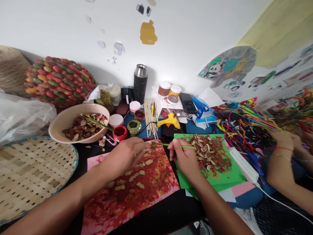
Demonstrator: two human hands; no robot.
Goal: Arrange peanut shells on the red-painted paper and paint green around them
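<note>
My right hand (184, 156) pinches a thin green-handled paintbrush (165, 144) whose tip points left, toward green paint at the far edge of a paint-stained sheet (156, 192). Close to that tip, my left hand (133, 151) reaches over the sheet with its fingers drawn together. What they hold, if anything, is hidden. Several peanut shells (140, 185) lie on the red and orange stains below my left hand. Beyond my hands stand an open green paint jar (134, 127) and a red one (120, 133).
Peanut shells cover part of a green sheet (234, 176) at right. A bowl (55, 130) of shells with a brush across it and a woven tray (31, 176) are at left. Behind are a yellow glue gun (170, 121) and a thermos (140, 86). Another person's arm (281, 163) appears right.
</note>
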